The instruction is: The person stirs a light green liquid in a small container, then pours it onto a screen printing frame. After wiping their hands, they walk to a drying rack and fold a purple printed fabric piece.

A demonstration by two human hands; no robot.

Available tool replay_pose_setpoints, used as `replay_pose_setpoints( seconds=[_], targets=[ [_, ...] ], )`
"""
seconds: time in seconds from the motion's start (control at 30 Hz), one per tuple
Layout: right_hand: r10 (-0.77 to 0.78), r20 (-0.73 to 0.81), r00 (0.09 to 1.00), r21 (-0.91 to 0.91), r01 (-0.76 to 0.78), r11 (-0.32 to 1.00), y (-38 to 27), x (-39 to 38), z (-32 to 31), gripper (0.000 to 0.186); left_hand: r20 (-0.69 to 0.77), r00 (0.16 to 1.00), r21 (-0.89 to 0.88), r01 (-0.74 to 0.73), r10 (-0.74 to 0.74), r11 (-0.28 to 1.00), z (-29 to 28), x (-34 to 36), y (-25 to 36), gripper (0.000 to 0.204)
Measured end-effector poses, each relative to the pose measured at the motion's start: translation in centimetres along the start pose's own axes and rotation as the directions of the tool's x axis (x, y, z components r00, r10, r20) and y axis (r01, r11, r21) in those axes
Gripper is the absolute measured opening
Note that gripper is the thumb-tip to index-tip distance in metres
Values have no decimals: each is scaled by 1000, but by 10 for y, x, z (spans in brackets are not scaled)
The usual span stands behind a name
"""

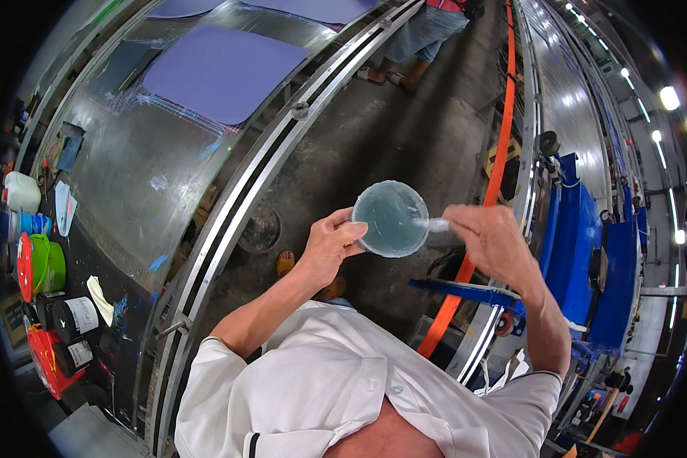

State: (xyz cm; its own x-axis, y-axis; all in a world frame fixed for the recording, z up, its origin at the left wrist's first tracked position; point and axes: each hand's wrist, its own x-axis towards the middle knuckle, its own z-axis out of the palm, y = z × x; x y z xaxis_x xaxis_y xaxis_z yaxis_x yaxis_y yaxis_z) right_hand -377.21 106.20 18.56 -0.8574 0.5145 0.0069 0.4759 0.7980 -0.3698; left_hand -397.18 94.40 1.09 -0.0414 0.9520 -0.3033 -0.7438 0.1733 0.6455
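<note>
A round, pale blue-green tub [389, 197] is tilted so that its mouth faces up toward me. My left hand [330, 246] grips its left side, the thumb over the rim and the fingers outside. A whitish coating smears the rim and inner wall. At the right rim, my right hand [495, 238] pinches a short white handle-like piece [437, 224], slightly blurred. The piece reaches into the tub; its far end cannot be made out.
On the left runs a long metal table [141, 198] with purple sheets [225, 69], tubs and a white jug [21, 192]. An orange strip [504, 130] and blue equipment [576, 244] line the right. Another person [427, 38] stands ahead in the aisle. A dark bucket [261, 229] stands on the floor.
</note>
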Motion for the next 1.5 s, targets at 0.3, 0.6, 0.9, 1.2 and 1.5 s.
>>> replay_pose_setpoints(
  seconds=[0.3, 0.6, 0.9, 1.2, 1.5],
  targets=[
    [51, -257, 965, -24, -60, 998, -10, 3, 33, 13, 26, 998, 44, 60, -61, 997, 2, -2, -1, 61],
    [504, -126, 854, 305, -450, 839, -28, -7, 1, 8, -24, 998, -11, -52, 52, 999, 6, -5, -2, 61],
    [11, -232, 973, 6, -10, 1000, -18, 34, 20, 15, 70, 996, 42, 47, -49, 998, 10, -5, -2, 64],
    [-293, 83, 953, -15, 295, 955, -22, -5, 8, 32, 60, 996, -21, 64, -62, 998, -15, -4, 2, 53],
    [-224, -253, 941, -26, 225, 974, -17, 15, 30, 30, 109, 990, 2, 86, -85, 996, -9, -1, 3, 55]
  ],
)
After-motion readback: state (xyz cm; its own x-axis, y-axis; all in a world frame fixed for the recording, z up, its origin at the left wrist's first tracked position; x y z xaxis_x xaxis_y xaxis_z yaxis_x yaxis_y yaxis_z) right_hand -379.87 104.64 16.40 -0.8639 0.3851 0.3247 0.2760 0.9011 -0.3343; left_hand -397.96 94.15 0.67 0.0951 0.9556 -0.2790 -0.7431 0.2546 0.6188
